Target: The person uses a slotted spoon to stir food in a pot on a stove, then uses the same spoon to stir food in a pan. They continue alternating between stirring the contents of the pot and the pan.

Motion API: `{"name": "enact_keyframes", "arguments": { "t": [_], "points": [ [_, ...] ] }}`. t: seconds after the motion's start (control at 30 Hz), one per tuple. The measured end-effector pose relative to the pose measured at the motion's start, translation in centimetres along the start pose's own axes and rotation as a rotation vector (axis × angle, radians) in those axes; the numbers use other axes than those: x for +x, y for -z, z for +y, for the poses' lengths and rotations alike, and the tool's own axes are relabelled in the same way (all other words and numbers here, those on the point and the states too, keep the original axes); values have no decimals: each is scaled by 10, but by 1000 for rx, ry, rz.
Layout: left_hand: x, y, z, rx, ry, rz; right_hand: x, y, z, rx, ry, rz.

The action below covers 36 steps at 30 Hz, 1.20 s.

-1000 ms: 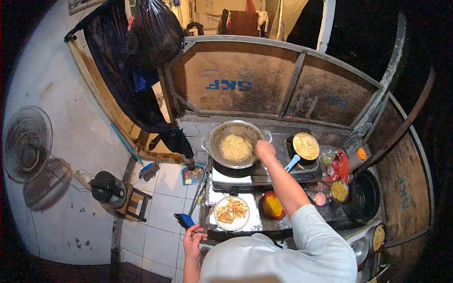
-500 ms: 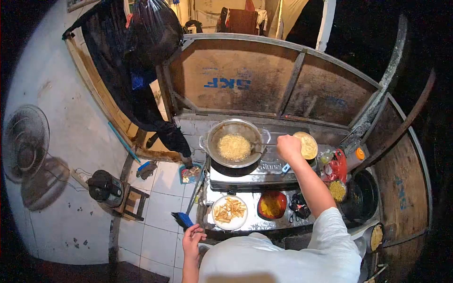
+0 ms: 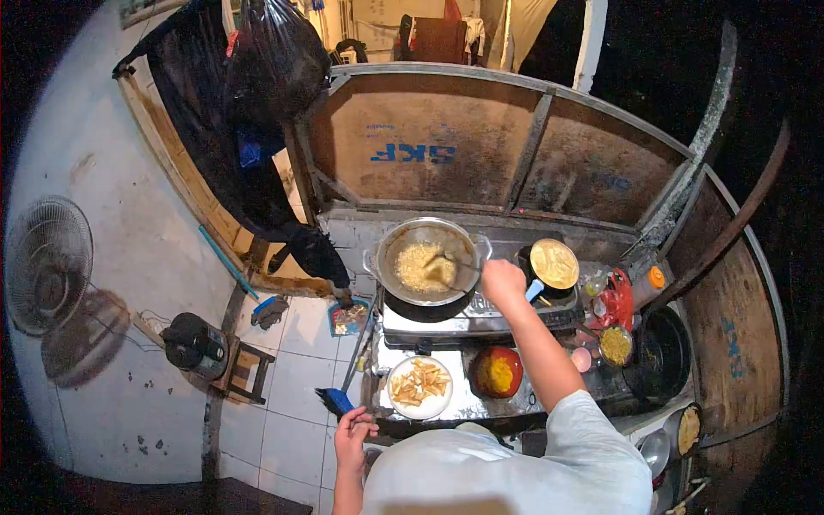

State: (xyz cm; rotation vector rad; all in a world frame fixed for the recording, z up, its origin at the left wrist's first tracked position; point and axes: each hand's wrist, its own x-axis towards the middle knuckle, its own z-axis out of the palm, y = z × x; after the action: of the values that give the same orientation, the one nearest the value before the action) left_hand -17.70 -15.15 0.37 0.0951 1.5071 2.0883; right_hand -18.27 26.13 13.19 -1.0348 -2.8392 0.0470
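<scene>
My right hand [image 3: 504,283] is closed round the handle of a dark spatula [image 3: 459,257], whose head dips into a large two-handled wok [image 3: 384,251]. Pale yellow food [image 3: 419,264] bubbles in oil in that wok, on the left burner of the gas stove [image 3: 403,324]. On the other burner, beyond my right hand, rests a frying pan with a blue handle [image 3: 534,290], full of yellow food [image 3: 555,263]. My left hand [image 3: 354,432] hangs low with its fingers loosely bent and nothing in them. Just above it is a blue broom head [image 3: 336,401].
A white plate of fried strips [image 3: 419,384] and a red bowl with orange-yellow contents [image 3: 497,372] sit before the stove. To the right are a pink cup [image 3: 582,359], a container of yellow bits [image 3: 615,346], a red bag [image 3: 616,300] and a black basin [image 3: 657,365]. A rice cooker [image 3: 196,345] stands left.
My right hand has moved left and slightly down, pushing the spatula head further into the frying food. The whole frying pan and a pink cup now show past my arm. My left hand stays put.
</scene>
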Motion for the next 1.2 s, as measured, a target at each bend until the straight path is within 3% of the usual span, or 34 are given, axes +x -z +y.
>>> {"name": "enact_keyframes", "arguments": {
  "t": [0.3,0.6,0.87,1.0,1.2],
  "points": [
    [1,-3,4,16,0,-26,15,-75,-7,136,-41,-26],
    [-1,2,-1,17,-7,7,-35,-26,44,39,-89,-50],
    [2,-7,4,29,0,-32,-16,-56,12,62,-156,-170],
    [1,-2,3,36,8,1,-20,-26,11,150,-157,-53],
    [0,-2,-2,33,-13,-27,4,-59,-6,126,-70,-9]
  ]
}}
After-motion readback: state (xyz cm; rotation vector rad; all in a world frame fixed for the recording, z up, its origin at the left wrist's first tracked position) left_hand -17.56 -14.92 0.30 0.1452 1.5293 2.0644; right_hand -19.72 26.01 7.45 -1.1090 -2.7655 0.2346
